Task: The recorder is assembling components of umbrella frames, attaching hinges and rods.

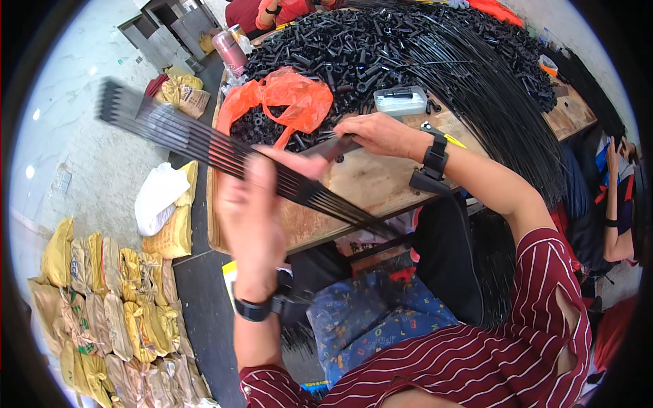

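Note:
My left hand (255, 217), smeared by motion, is closed around a flat fan of thin black rods (303, 187). The fan slants from the upper left, where its rods end in small dark tips, down to the right over the table's front edge. My right hand (377, 134) pinches a short dark piece (342, 145) just above the tabletop, near the left thumb; its kind is unclear. Beside the hands, an orange-red plastic bag (299, 102) lies open, with small black parts (255, 129) in it.
The wooden table (381, 180) carries a heap of black plastic fittings (340, 51), a clear plastic box (401, 100), a pink bottle (229, 51) and long black rods (490, 102). Yellow and tan sacks (129, 306) lie on the floor at left. Another person's arm (615, 204) shows at right.

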